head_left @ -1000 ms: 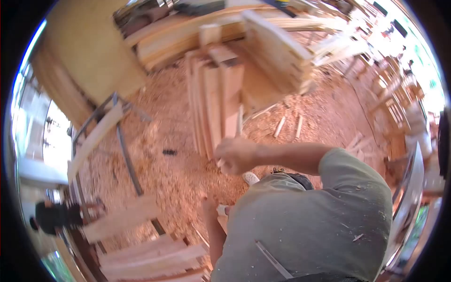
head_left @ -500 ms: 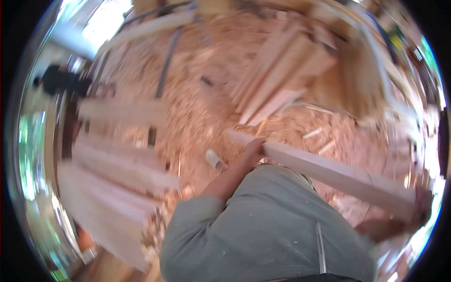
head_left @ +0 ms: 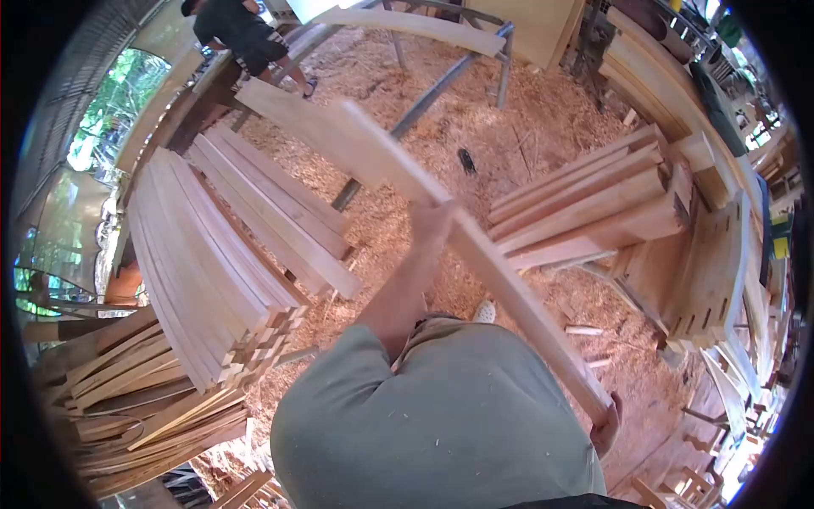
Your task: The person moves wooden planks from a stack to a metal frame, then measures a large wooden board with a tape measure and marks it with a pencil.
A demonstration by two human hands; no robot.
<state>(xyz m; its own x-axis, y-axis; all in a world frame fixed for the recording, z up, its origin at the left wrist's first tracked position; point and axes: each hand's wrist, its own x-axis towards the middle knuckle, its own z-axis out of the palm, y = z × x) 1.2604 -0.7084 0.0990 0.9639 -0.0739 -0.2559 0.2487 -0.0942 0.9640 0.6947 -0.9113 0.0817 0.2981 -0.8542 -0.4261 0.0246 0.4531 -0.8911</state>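
A long squared wooden board (head_left: pixel 500 276) slants across the front of my body, its far end up toward the left and its near end by my right side. My left hand (head_left: pixel 432 222) is wrapped round it near the middle, fingers closed. At the near end my right hand (head_left: pixel 605 424) grips the board, partly hidden behind the end. Left of the board lies a small row of planks (head_left: pixel 263 204), next to a larger stack of pale planks (head_left: pixel 191 263). To the right rests a pile of reddish timbers (head_left: pixel 593 195).
Wood shavings (head_left: pixel 543 93) cover the ground. A metal frame (head_left: pixel 437 89) stands ahead, and a person (head_left: pixel 242 38) in dark clothes is at the far left. Slotted panels (head_left: pixel 708 263) lean at the right. Thin offcuts (head_left: pixel 127 399) are heaped at lower left.
My view has turned to the right-to-left plank stacks and steadied. The board's far end has swung up and leftward, and my right hand has come closer to my body. Both hands keep their hold.
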